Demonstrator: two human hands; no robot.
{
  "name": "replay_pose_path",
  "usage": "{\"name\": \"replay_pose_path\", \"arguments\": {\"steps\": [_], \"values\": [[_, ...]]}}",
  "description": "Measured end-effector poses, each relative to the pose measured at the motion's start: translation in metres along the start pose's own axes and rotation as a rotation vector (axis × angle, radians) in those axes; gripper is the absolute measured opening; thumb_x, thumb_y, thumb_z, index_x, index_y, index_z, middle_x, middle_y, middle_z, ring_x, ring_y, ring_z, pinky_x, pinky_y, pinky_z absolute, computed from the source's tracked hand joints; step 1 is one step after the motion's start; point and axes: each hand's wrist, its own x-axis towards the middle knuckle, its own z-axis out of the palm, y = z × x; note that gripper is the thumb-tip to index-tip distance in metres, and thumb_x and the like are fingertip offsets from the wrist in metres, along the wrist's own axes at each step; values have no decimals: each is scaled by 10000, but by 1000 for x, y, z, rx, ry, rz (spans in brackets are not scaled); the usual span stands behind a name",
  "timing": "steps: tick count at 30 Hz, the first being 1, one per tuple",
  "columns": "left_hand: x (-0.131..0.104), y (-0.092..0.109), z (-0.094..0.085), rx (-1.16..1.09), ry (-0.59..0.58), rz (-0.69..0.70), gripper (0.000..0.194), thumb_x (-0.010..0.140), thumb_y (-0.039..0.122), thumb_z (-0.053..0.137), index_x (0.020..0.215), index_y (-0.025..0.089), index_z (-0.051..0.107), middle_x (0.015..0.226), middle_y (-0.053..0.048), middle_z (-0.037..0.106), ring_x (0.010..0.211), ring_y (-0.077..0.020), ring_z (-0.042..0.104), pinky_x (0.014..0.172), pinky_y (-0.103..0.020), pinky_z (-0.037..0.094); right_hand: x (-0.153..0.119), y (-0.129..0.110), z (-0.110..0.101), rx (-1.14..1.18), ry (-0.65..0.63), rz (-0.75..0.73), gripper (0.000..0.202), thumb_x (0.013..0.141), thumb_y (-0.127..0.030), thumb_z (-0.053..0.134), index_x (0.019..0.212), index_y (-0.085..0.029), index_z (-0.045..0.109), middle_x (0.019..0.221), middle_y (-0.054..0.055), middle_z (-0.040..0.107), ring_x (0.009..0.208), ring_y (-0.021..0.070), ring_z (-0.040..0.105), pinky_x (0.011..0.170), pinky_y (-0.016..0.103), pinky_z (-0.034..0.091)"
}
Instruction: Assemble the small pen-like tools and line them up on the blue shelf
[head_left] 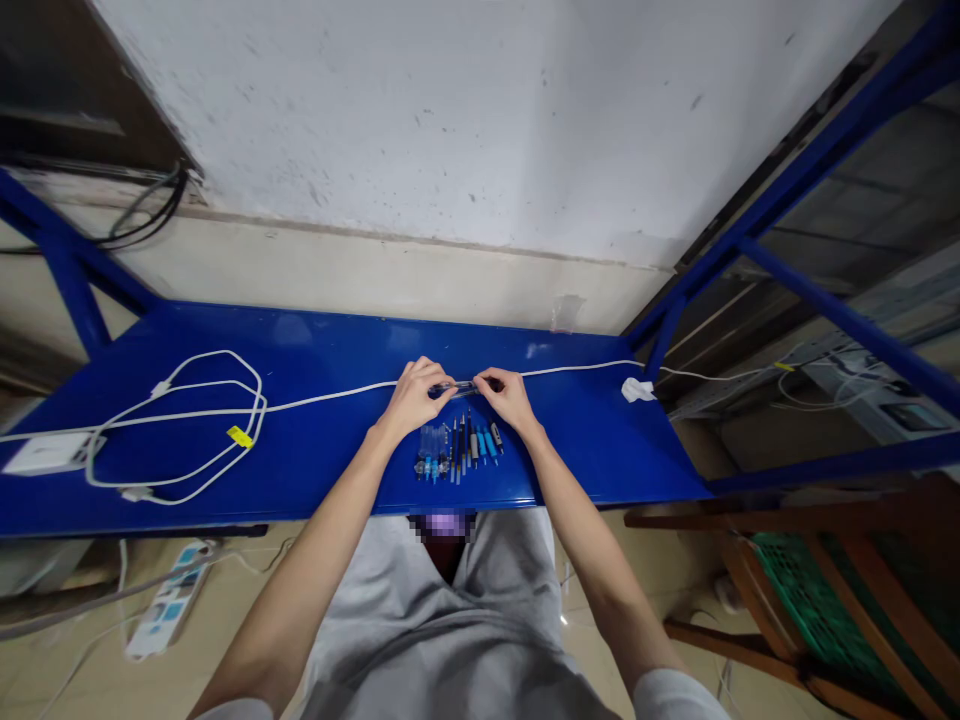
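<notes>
A clear pen with dark ends (pixel 463 388) is held level above the blue table (pixel 315 345). My left hand (pixel 417 392) is closed on its left end, and my right hand (pixel 507 394) pinches its right end. Just below the hands, several pen parts lie in a row: clear barrels (pixel 433 440) at the left, thin dark refills (pixel 458 445) in the middle, and blue grip pieces (pixel 486 443) towards the right. A grey and black pen part (pixel 496 436) lies at the right end of the row. The fingertips hide parts of the held pen.
A white cable (pixel 330 397) crosses the table behind the hands. Its coiled loops (pixel 259 400) and a white adapter (pixel 52 453) are at the left. Crumpled white tissue (pixel 637 389) lies near the right edge. Blue frame bars (pixel 664 335) rise at both sides, before a wall.
</notes>
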Motion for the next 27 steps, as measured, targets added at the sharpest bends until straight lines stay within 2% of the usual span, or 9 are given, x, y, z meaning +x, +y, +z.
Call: {"name": "replay_pose_path", "arguments": {"steps": [4, 8, 12, 21, 27], "values": [[-7, 0, -4, -6, -83, -61, 163, 954, 386, 671, 940, 246, 753, 832, -34, 704, 953, -248, 557, 870, -415, 392, 1, 5, 0, -3, -53, -28, 230, 945, -377, 636, 889, -200, 773, 878, 42, 763, 762, 182, 640, 756, 291, 454], [-12, -1, -5, -18, -104, -116, 155, 937, 390, 695, 889, 251, 741, 838, -27, 699, 959, -244, 549, 894, -409, 377, -3, 9, -3, -10, -58, -31, 151, 944, -321, 662, 920, -211, 764, 948, 52, 766, 833, 196, 658, 795, 305, 457], [-11, -2, -4, -20, -132, -99, 135, 934, 356, 694, 869, 245, 734, 837, -22, 685, 950, -238, 543, 884, -397, 371, -9, 8, -6, -61, -61, -79, 72, 935, -266, 700, 916, -214, 746, 938, 55, 760, 882, 218, 624, 860, 345, 445], [-9, -7, -1, -5, -113, -86, 80, 933, 304, 676, 906, 239, 713, 890, -32, 679, 973, -242, 550, 865, -388, 376, -8, 6, -4, -121, -69, -76, 57, 930, -266, 699, 944, -219, 727, 943, 51, 745, 908, 232, 594, 852, 361, 448], [-10, -4, -1, 13, -100, -93, 66, 921, 192, 613, 908, 230, 666, 908, -36, 675, 990, -241, 560, 867, -384, 381, -8, 6, -4, -107, -79, -110, 74, 927, -291, 714, 941, -223, 741, 904, 51, 738, 873, 234, 582, 845, 371, 455]]}}
